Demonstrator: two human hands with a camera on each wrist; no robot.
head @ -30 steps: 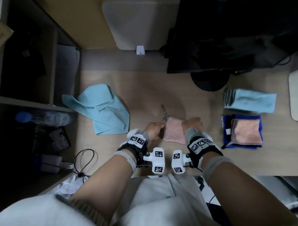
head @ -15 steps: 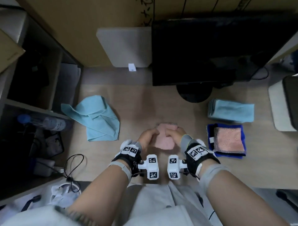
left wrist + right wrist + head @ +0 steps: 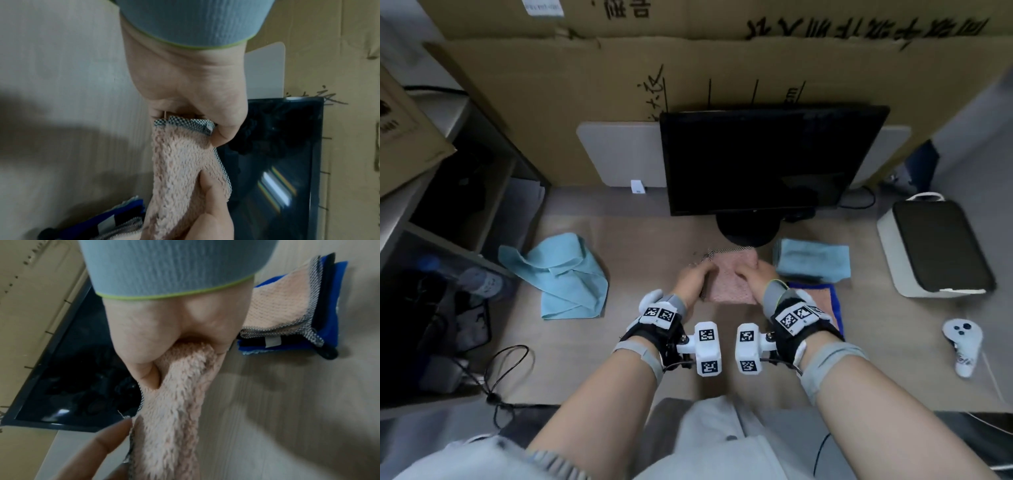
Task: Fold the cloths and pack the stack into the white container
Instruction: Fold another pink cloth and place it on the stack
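Gripping opposite edges of a pink cloth [image 3: 729, 279], both hands held it just above the wooden desk [image 3: 654, 240], in front of the black monitor [image 3: 767, 161]. The left hand [image 3: 693, 279] pinched the edge with the checked mesh trim between thumb and curled fingers (the left wrist view showed this most plainly), and the right hand [image 3: 755, 279] had its fingers curled round the fluffy far side. Just right of the hands lay a folded light blue cloth [image 3: 811, 260], and nearer the person a stack of folded cloths [image 3: 287, 308], pink on top of blue. An unfolded light blue cloth [image 3: 561, 274] lay crumpled well to the left. The white container [image 3: 935, 246] stood at the desk's right end, with a white controller [image 3: 962, 346] nearer the front edge.
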